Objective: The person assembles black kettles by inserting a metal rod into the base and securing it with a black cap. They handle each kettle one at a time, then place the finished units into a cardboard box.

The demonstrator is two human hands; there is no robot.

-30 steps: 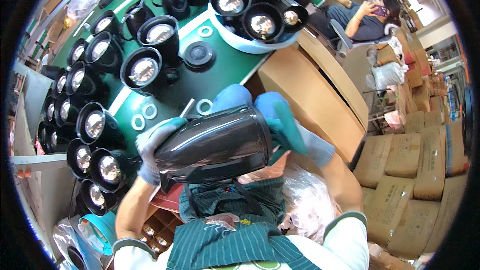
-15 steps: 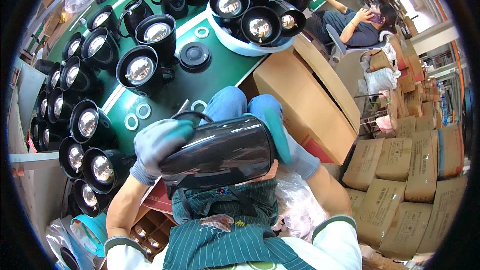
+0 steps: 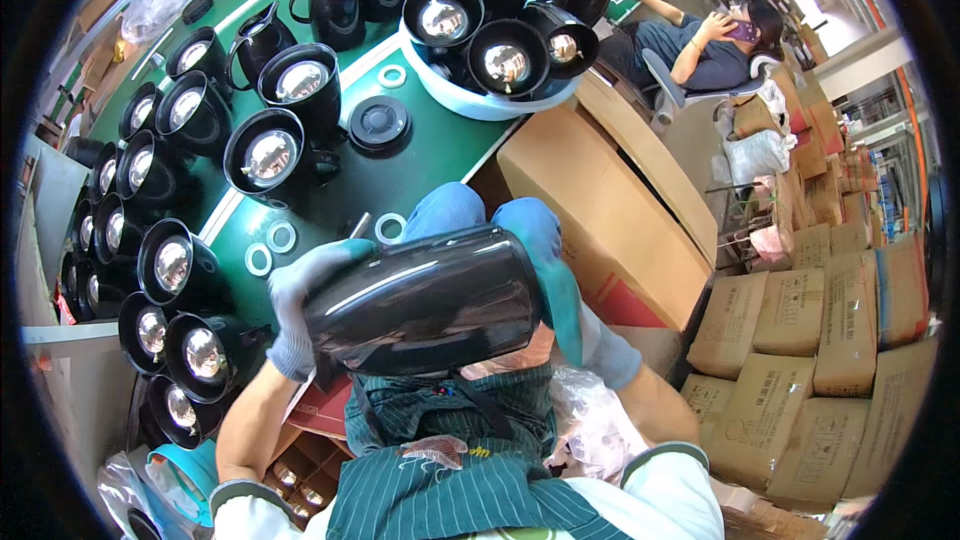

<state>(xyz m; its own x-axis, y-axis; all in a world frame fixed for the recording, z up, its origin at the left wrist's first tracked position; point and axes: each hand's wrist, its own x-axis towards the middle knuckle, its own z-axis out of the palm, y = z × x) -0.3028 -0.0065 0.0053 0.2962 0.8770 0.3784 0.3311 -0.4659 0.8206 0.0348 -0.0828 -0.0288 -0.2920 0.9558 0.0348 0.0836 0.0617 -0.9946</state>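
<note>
Held a glossy black jug (image 3: 425, 305) on its side above the striped apron (image 3: 430, 505), between the left hand (image 3: 305, 290) at the narrower end and the right hand (image 3: 562, 300) at the wider. Bent the left fingers (image 3: 342, 256) over the narrower end, pressed to its upper side; laid the right fingers (image 3: 547, 265) along the wider end, seemingly together, with tips too hidden to tell spread from closed.

Judged liable to slip, on account of smooth sides, gloved palms and support mainly at the two ends; on any slackening at either side, apt to drop toward the apron or the clear plastic (image 3: 590, 410) beside it. Risked also, with an outward swing of the left forearm (image 3: 255, 400), knocking the nearest silver-domed vessel (image 3: 205, 352) and perhaps cracking its bright dome. Risked, with a forward sweep, scattering the pale rings (image 3: 282, 237) on the green table (image 3: 440, 155).

Hid the jug's underside and both end faces, and likewise any handle. Covered part of the slim metal piece (image 3: 361, 224) beyond the left hand, beyond identification. Showed only partly, beneath the left forearm, the divided carton (image 3: 300, 480) of small shiny things.
</note>
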